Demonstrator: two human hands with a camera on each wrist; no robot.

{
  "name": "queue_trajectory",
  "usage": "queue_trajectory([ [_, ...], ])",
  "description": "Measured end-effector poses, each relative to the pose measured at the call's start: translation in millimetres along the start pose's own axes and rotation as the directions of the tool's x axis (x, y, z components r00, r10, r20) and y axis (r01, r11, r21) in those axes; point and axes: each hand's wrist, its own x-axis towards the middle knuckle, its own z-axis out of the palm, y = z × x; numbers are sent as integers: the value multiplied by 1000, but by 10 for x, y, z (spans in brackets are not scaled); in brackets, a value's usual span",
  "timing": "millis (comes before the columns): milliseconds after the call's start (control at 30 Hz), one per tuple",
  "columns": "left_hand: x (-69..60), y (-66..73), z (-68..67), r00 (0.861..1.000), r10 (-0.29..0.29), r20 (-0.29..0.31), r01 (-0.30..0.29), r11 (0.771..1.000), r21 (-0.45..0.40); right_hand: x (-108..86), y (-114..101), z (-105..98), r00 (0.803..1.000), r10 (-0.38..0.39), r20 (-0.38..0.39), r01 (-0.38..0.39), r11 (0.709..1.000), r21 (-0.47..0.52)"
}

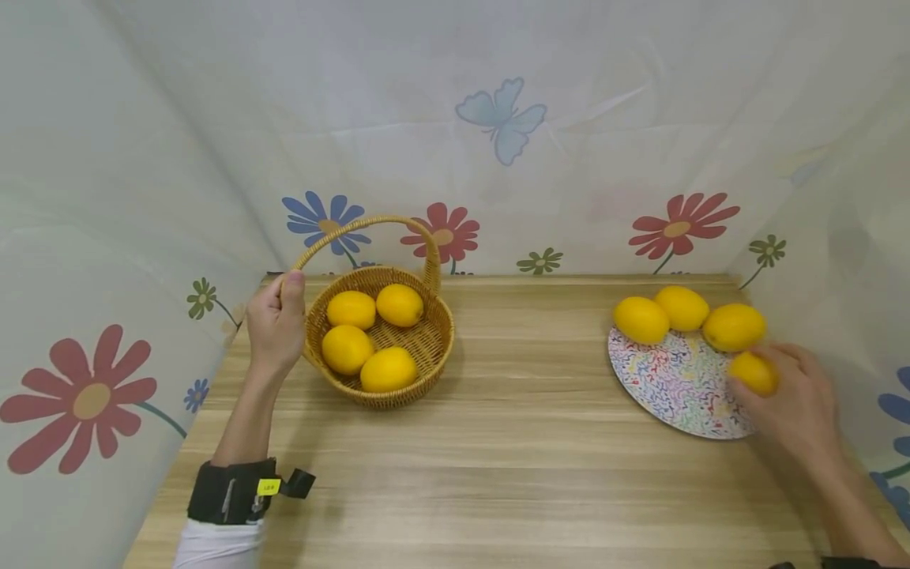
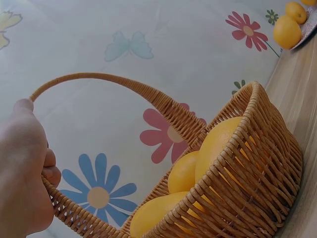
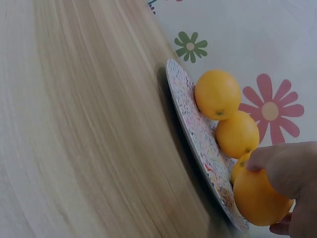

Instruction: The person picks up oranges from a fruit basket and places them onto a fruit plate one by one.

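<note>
My left hand (image 1: 276, 325) grips the arched handle of a round wicker basket (image 1: 442, 365) on its left side. Several yellow lemons (image 1: 389, 369) lie inside the basket. In the left wrist view, my fingers curl round the handle (image 2: 94, 75). On the right, my right hand (image 1: 799, 403) holds a lemon (image 1: 755, 374) between thumb and fingers, at the right edge of a round patterned plate (image 1: 675, 387). Three other lemons (image 1: 735, 327) sit along the plate's far side. In the right wrist view the held lemon (image 3: 260, 198) partly hides one behind it.
The basket and plate stand apart on a wood-grain table (image 1: 526, 442). A pale curtain (image 1: 583, 158) with printed flowers and a butterfly rises behind the table and along both sides. Black straps (image 1: 231, 491) circle the wrists.
</note>
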Motion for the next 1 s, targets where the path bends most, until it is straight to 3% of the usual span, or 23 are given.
queue_trajectory([
  [200,-4,19,2,1000,11,13,-11,1000,-26,-1,27,10,998,54,39,-54,998,-9],
  [500,-6,18,7,999,32,12,-31,999,-30,17,67,53,995,97,36,-97,995,-10],
  [1000,-2,20,-7,999,48,5,-48,998,-38,64,89,55,995,48,86,-43,998,-55],
])
